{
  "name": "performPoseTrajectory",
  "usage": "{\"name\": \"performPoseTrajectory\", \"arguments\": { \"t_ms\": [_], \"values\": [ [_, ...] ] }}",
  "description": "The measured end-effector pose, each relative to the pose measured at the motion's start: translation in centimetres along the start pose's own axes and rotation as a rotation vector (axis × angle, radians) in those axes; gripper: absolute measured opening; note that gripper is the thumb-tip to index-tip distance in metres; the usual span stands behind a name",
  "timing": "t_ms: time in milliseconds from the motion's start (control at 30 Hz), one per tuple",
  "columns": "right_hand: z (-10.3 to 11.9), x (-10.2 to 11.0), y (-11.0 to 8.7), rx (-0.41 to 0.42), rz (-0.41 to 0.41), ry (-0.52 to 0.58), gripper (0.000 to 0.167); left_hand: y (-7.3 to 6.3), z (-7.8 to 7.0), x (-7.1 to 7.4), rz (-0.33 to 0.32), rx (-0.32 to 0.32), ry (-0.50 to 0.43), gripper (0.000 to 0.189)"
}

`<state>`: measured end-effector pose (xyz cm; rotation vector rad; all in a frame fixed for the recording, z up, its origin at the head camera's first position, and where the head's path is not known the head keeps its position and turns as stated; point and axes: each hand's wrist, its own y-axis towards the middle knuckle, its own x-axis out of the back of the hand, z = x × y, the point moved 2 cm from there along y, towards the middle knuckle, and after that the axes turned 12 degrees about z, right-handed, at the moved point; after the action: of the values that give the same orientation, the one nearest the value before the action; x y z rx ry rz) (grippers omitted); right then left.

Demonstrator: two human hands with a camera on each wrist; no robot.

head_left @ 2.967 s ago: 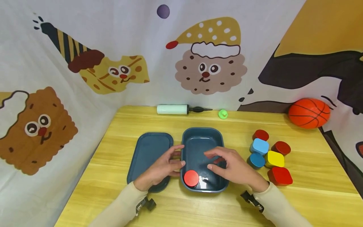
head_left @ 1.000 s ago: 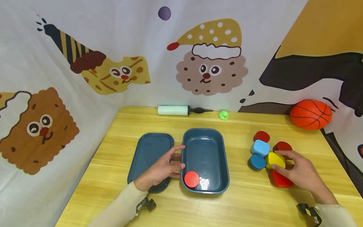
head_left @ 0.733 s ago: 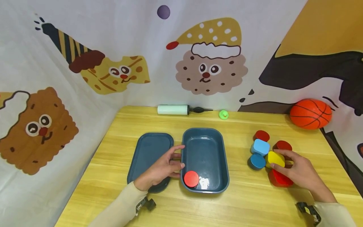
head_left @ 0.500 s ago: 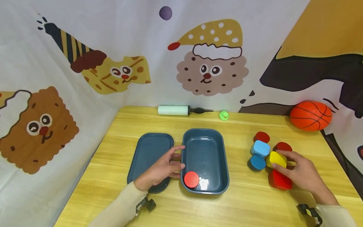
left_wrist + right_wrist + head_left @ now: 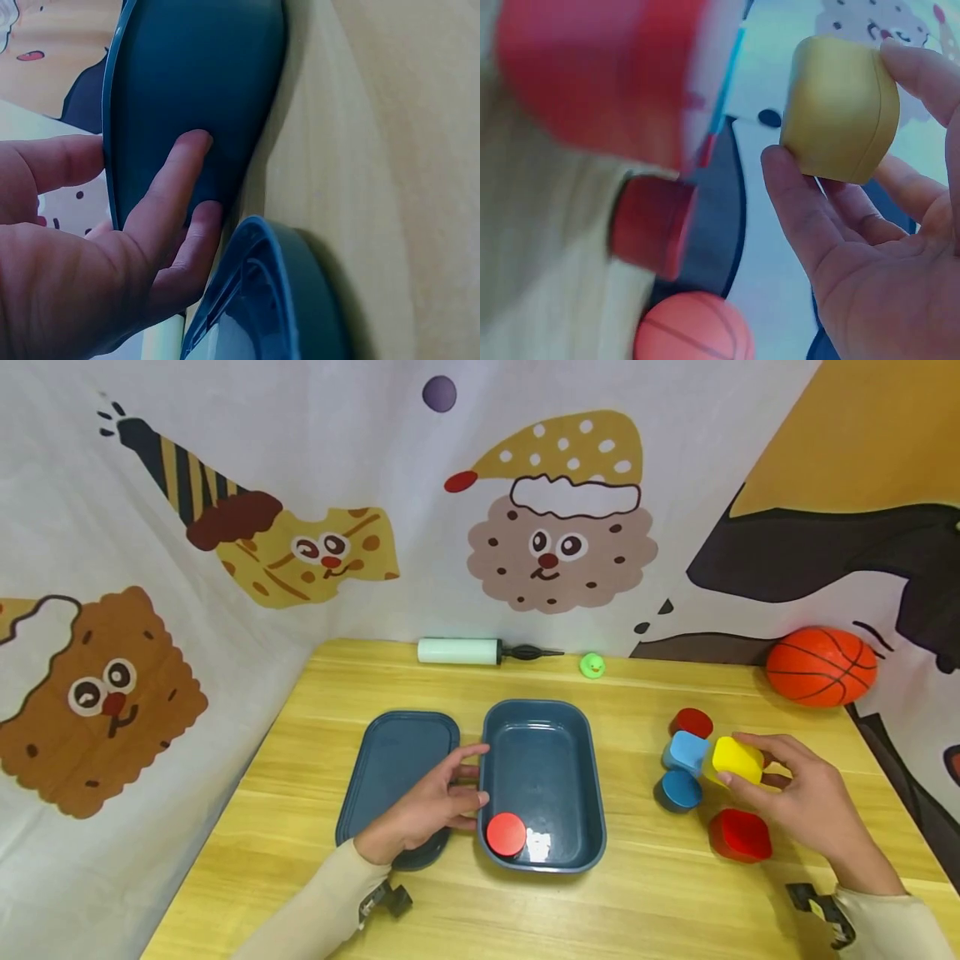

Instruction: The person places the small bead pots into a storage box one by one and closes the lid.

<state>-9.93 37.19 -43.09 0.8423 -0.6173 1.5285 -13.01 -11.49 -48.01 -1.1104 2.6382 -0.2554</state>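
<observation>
Red round block (image 5: 507, 834) in blue plastic box (image 5: 543, 760) so far
right grip (image 5: 806, 789)'s got yellow squarish block (image 5: 738, 760); left grip (image 5: 431, 806)'s slack; coloured blocks (image 5: 681, 791) still near counter (image 5: 652, 893)'s right edge

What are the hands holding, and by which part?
The right hand pinches the yellow block by opposite sides; the left hand only touches the blue container, gripping nothing.

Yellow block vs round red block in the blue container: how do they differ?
Held: the yellow block is pinched in the right hand; the round red block sits untouched in the blue container.
Shape: yellow block's top is a rounded square, round red block's a circle.
Shared: both are single-coloured.
</observation>
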Motion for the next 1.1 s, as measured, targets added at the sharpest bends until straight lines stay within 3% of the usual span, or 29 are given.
{"name": "performPoseTrajectory", "arguments": {
  "t_ms": [200,467,800,1100],
  "values": [
    [2.5,-0.7,1.2,0.102,-0.028,0.050,0.059,0.1,0.1,0.1,-0.002,0.003,-0.003,0.076],
    [5.4,-2.1,2.9,0.179,0.014,0.075,0.057,0.0,0.1,0.1,-0.002,0.004,0.001,0.077],
    [9.2,-4.9,4.5,0.285,0.109,0.065,0.059,0.1,-0.3,-0.1,-0.001,0.001,0.006,0.077],
    [11.6,-8.2,4.8,0.319,0.236,0.124,0.059,0.1,-0.2,-0.1,0.008,0.007,-0.005,0.077]
  ]
}}
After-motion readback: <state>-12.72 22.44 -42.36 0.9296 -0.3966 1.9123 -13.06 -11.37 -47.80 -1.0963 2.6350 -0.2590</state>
